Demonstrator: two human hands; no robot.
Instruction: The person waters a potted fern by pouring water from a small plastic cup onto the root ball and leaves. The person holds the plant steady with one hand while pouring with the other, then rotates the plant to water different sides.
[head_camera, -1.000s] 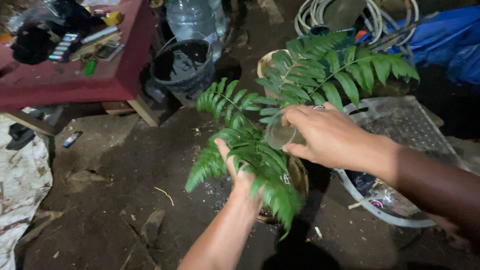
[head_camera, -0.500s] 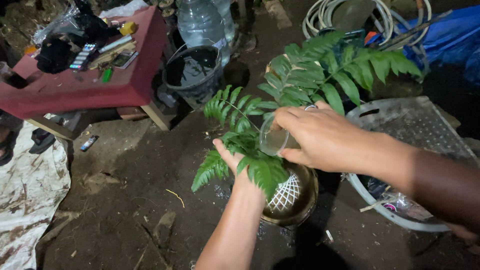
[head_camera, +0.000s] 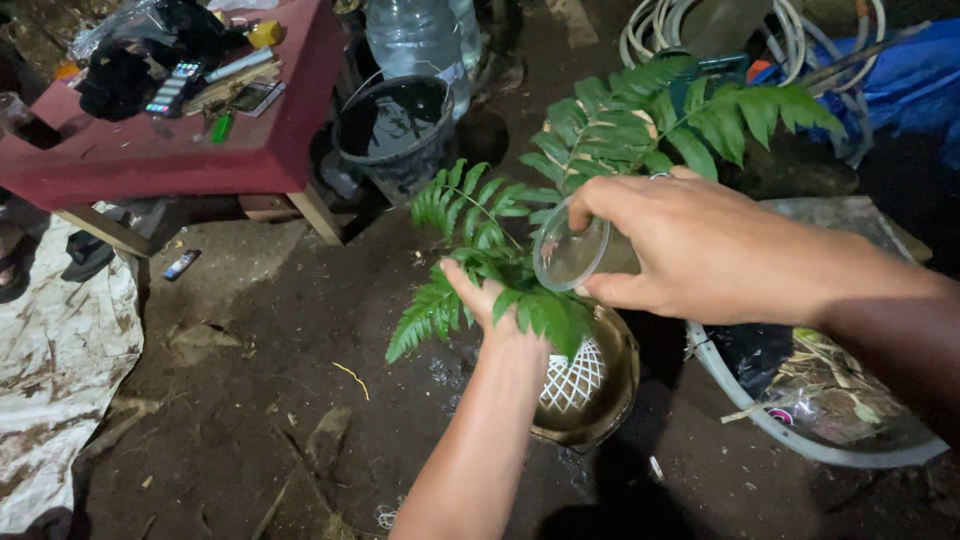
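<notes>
Now right hand (head_camera: 700, 250) tilts clear cup (head_camera: 572, 252) over fern (head_camera: 500, 250).

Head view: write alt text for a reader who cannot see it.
The right hand tips a clear plastic cup over a fern that the left hand steadies in a white lattice pot. Around them on the dirt floor stand a black bucket and a red table.

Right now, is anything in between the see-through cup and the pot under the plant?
Yes. The fern's green fronds hang between the clear cup, tilted in the right hand, and the white lattice pot below. The left hand is in among those fronds, over the pot's near side.
</notes>
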